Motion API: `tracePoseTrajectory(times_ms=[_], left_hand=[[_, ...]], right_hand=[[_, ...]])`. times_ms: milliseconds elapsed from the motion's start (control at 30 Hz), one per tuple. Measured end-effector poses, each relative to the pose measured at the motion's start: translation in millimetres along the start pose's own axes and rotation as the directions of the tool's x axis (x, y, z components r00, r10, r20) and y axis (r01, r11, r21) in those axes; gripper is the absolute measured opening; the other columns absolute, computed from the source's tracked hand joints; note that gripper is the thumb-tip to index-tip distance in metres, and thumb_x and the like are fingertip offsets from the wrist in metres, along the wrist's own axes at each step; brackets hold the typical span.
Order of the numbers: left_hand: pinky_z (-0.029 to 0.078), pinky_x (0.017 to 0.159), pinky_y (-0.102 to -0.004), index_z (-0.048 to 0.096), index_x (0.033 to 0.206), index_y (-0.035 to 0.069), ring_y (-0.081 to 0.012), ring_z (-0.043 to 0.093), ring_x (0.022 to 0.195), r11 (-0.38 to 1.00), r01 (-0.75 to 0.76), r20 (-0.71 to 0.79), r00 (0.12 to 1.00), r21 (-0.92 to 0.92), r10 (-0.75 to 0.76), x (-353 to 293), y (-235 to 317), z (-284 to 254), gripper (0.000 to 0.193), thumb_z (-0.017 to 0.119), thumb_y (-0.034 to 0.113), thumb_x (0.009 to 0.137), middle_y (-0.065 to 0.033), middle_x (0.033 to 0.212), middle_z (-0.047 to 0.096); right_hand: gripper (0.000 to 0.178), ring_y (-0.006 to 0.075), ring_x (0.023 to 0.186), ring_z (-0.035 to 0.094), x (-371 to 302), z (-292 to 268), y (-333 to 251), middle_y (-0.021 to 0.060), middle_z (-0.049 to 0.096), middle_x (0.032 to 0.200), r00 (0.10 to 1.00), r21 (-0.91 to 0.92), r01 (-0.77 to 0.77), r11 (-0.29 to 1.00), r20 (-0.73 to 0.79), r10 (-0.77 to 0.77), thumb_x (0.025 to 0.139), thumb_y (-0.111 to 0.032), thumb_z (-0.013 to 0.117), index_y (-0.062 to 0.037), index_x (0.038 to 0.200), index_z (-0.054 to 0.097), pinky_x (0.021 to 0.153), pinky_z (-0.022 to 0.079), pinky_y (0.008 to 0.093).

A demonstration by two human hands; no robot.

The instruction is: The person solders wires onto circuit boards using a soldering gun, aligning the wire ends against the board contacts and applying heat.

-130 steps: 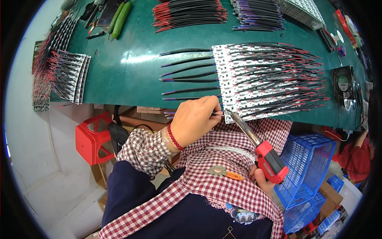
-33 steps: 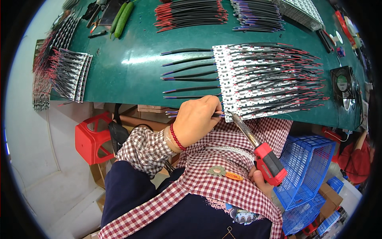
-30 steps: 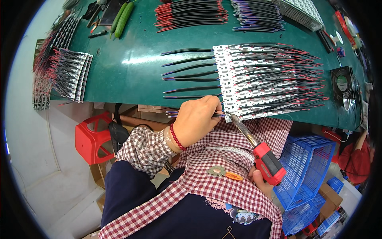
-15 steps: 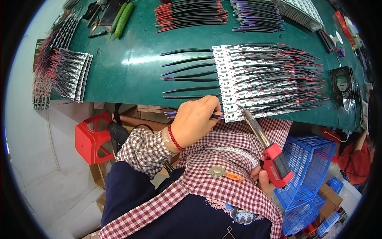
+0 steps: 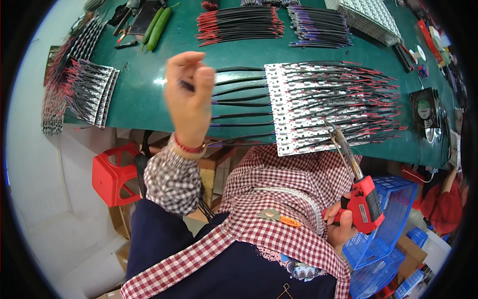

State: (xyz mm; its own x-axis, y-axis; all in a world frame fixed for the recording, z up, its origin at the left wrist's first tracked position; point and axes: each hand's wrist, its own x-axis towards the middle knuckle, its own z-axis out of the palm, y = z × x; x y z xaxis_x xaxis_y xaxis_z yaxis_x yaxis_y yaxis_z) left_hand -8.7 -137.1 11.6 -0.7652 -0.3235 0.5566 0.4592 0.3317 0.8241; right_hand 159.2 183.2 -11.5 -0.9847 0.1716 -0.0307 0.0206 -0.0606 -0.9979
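two hands in view, and the left hand (image 5: 189, 97) has changed most: half a second ago it sat low at the near edge of the green mat (image 5: 139, 94), pinching at the corner of the white strip boards (image 5: 318, 107); now it is lifted above the mat, left of the boards, blurred. fingers curled together with something thin and dark between the tips, probably one black wire (image 5: 185, 85), though blur makes that a judgement. the right hand (image 5: 343, 226) has drawn back too: it is clenched round the red soldering gun (image 5: 362, 199), whose metal tip points up toward the near right part of the boards but looks just off them. reading: one joint seems finished and a fresh lead is being carried in.

the boards lie in a fanned row with red and black leads trailing off to the right. loose black wires (image 5: 239, 99) lie on the mat just left of them. bundles of wire (image 5: 239, 25) lie beyond the boards; more wired boards (image 5: 79, 89) are stacked far left. blue basket (image 5: 393, 219) sits below the boards, beside the gun; red stool (image 5: 112, 174) is under the mat's near edge. the raised forearm partly hides the loose wires.
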Motion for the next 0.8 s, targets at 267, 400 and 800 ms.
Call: tracePoseTrajectory(times_ms=[267,400,800], left_hand=[[0.037,0.061,-0.0190,0.041,0.122,-0.001,-0.0062,0.042,0.070,0.935,0.258,0.193,0.958,-0.242,-0.214,-8.1,-22.4,22.1,0.028,0.045,0.017,0.100,-0.0018,0.082,0.051],[0.034,0.054,-0.0163,0.050,0.110,-0.002,-0.0034,0.043,0.063,0.905,0.420,0.331,0.865,-0.065,-0.378,-3.0,0.8,9.9,0.020,0.046,0.013,0.099,-0.0021,0.079,0.057],[0.046,0.050,-0.0279,0.059,0.086,0.001,-0.0178,0.059,0.051,0.933,0.264,0.550,0.755,0.244,-0.357,-48.1,57.2,20.0,0.012,0.066,0.009,0.081,-0.0084,0.066,0.063]], right_hand=[[0.046,0.0112,0.047,0.044,6.8,6.8,-2.6,0.0080,0.054,0.065,0.998,0.126,0.048,0.991,-0.049,-0.043,0.092,-0.030,0.054,0.0064,0.119,0.044,0.046,0.043,0.0262],[0.046,0.0114,0.047,0.044,8.1,7.7,-5.8,0.0081,0.054,0.066,0.999,0.107,0.039,0.993,-0.011,-0.038,0.092,-0.029,0.055,0.0062,0.119,0.044,0.047,0.044,0.0267],[0.050,0.0108,0.046,0.043,-16.4,-16.7,5.9,0.0083,0.052,0.064,1.000,0.049,-0.002,0.999,0.007,0.002,0.091,-0.036,0.056,0.0045,0.117,0.042,0.046,0.043,0.0254]])
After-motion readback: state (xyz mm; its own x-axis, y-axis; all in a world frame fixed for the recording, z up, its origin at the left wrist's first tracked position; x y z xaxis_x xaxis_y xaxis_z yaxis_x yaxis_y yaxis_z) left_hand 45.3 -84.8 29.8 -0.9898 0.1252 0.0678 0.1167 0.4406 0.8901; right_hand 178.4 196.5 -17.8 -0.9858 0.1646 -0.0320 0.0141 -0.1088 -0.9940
